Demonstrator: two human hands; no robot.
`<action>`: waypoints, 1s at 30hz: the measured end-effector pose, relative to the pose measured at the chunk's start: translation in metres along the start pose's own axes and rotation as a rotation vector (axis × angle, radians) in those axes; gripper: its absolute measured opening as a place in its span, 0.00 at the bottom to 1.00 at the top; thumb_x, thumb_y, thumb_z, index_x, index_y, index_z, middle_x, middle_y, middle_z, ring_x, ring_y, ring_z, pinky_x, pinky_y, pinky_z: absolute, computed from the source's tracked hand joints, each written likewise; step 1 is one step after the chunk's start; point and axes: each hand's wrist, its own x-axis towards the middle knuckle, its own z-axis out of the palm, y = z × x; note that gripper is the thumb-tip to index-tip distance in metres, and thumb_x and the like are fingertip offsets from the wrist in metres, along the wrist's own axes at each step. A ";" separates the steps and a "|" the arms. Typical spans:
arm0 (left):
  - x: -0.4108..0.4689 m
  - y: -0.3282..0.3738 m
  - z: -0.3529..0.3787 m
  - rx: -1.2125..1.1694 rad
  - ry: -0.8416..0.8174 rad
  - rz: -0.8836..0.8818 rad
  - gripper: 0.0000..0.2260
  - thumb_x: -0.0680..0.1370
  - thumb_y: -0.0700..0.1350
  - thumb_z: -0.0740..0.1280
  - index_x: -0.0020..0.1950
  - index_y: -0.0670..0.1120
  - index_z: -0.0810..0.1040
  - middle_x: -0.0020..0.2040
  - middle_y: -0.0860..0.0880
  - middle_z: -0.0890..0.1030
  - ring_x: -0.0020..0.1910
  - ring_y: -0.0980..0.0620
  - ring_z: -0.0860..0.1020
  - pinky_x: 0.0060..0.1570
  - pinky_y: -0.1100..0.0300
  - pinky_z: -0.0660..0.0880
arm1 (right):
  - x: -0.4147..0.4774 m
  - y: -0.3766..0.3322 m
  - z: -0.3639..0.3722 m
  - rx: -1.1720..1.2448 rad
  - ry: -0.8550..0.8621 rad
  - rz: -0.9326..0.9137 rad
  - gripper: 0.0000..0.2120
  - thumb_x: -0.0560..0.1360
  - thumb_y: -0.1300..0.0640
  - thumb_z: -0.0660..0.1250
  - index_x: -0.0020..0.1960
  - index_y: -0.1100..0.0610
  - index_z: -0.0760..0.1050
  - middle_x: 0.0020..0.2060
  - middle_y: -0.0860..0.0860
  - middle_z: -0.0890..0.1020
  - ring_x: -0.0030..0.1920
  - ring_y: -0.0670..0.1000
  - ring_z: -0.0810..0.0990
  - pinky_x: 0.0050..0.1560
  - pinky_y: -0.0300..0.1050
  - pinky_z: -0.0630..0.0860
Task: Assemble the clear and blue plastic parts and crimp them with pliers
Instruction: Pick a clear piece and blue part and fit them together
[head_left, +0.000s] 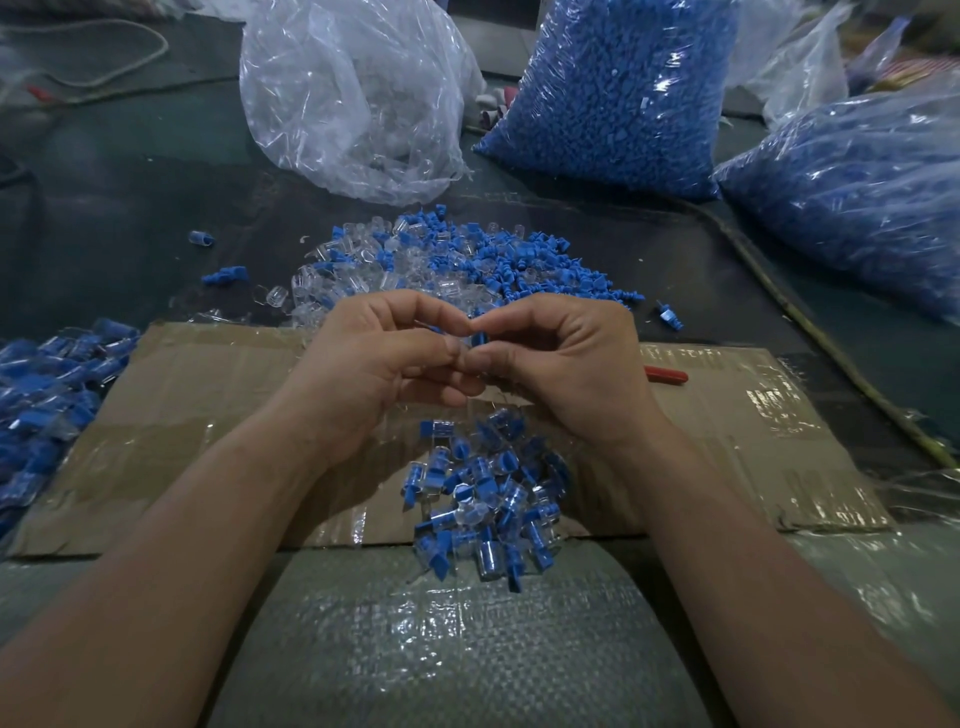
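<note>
The dark table (130, 208) carries a taped cardboard sheet (208, 415) under our fingers. Our left hand (374, 364) and right hand (561, 364) pinch one small blue part (480, 338) between curled fingertips. It looks light, stiff and slick, so we grip its sides. Beyond the fingers lie loose parts (441, 260), beneath them assembled pieces (488, 499); open cardboard flanks both hands.

cardboard (208, 405), loose parts (441, 260) on dark surface (104, 182)
</note>
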 end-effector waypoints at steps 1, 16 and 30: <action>0.000 0.000 0.000 0.005 -0.002 0.002 0.08 0.63 0.38 0.68 0.40 0.41 0.77 0.31 0.43 0.82 0.29 0.49 0.81 0.27 0.64 0.76 | 0.000 0.000 0.000 0.007 -0.002 0.002 0.12 0.65 0.68 0.73 0.40 0.52 0.79 0.32 0.42 0.82 0.36 0.42 0.82 0.39 0.32 0.77; -0.005 0.004 0.001 0.160 0.056 -0.012 0.06 0.60 0.38 0.70 0.35 0.41 0.78 0.27 0.45 0.79 0.24 0.52 0.78 0.25 0.65 0.75 | 0.000 0.003 0.002 -0.093 -0.086 0.001 0.12 0.63 0.65 0.75 0.41 0.50 0.79 0.37 0.44 0.82 0.40 0.43 0.82 0.44 0.36 0.78; -0.003 0.005 -0.002 0.080 -0.006 -0.090 0.03 0.59 0.38 0.70 0.30 0.45 0.81 0.28 0.46 0.80 0.25 0.52 0.78 0.25 0.65 0.74 | -0.002 0.001 -0.001 -0.134 -0.057 -0.035 0.11 0.64 0.63 0.73 0.43 0.51 0.79 0.37 0.41 0.81 0.39 0.40 0.82 0.42 0.31 0.76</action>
